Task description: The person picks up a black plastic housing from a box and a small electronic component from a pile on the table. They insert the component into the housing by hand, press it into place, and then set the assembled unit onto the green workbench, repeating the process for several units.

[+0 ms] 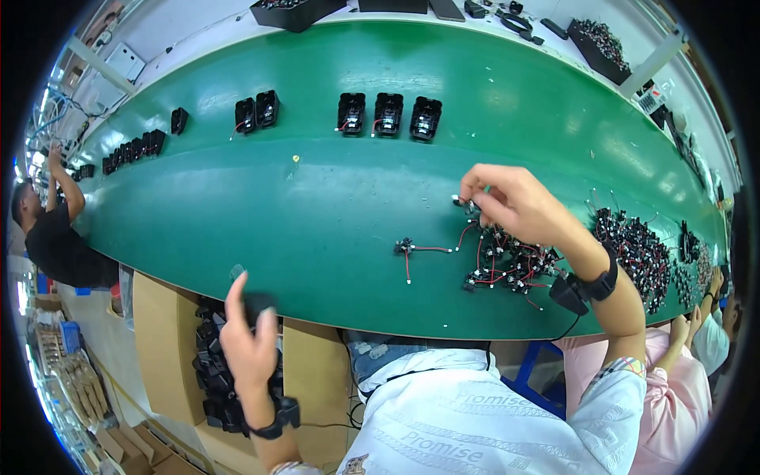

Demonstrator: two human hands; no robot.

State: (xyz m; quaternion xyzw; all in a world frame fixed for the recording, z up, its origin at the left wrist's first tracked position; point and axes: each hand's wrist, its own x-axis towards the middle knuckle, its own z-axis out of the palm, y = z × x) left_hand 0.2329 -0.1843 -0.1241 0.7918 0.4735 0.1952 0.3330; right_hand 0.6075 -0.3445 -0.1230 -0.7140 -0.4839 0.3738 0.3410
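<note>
My left hand (248,342) is over the table's near edge, above the cardboard box. A dark, blurred black plastic piece (260,304) sits between its thumb and forefinger, and the hand appears to grip it. By the forefinger's tip lies a small clear piece (237,271). My right hand (511,202) pinches a small black part with a white connector (457,199). Below that hand spreads a pile of small black wired parts (514,261) with red and black leads. One wired part (404,246) lies apart, left of the pile.
Black housings (387,114) stand in a row across the green table (317,214). The cardboard box (162,348) holds several black pieces. More small parts (633,253) are heaped at right. One person (59,245) works at far left; another in pink (673,380) sits at right.
</note>
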